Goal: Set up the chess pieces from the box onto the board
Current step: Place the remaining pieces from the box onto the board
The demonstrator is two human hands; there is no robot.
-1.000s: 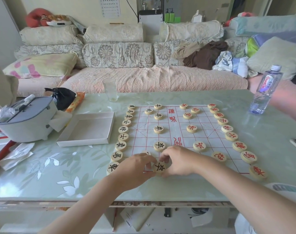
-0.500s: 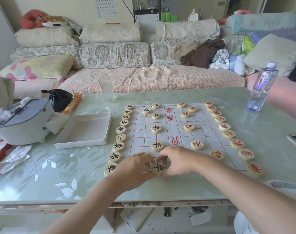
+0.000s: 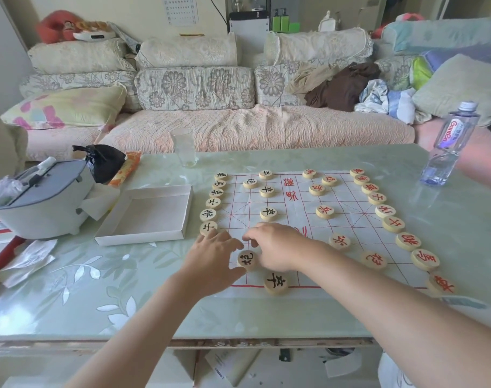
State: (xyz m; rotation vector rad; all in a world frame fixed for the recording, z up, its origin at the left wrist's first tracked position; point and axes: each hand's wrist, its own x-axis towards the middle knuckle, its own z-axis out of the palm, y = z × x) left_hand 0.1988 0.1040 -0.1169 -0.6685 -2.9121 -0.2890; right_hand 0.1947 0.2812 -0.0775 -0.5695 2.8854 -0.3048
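Pieces (image 3: 268, 213) lined both long sides of the board (image 3: 294, 200). Taking the sofa (image 3: 238, 130) side as 12 o'clock, black characters ran down the 9 o'clock edge and red ones down the 3 o'clock edge, with soldiers and cannons stepped inward. That layout read as a setup almost finished. The white box (image 3: 146, 217) lay just beside the board at 9 o'clock and showed nothing inside. It was probably set there to give each piece a short trip.

Both hands worked the 7 o'clock corner. The left hand (image 3: 210, 256) lay with fingers spread and fairly straight over the near end of the black file, hiding the pieces beneath and gripping nothing visible. Its thumb sat just beside the black cannon (image 3: 246, 259), apparently steadying it on its crossing. The right hand (image 3: 278, 247) arched over the sheet at 1 o'clock of that cannon, fingers bent downward. Whether they pinched a piece underneath could not be told.

The black soldier (image 3: 276, 283) sat on the red border line at 6 o'clock, clear of both hands and seemingly already placed.

The step looked like final straightening of the black side. The board seemed a thin sheet, so a dragging palm could shift it and knock neighbouring pieces off their points.

The water bottle (image 3: 448, 144) at 2 o'clock and the glass (image 3: 184, 147) at 11 o'clock stood off the board.
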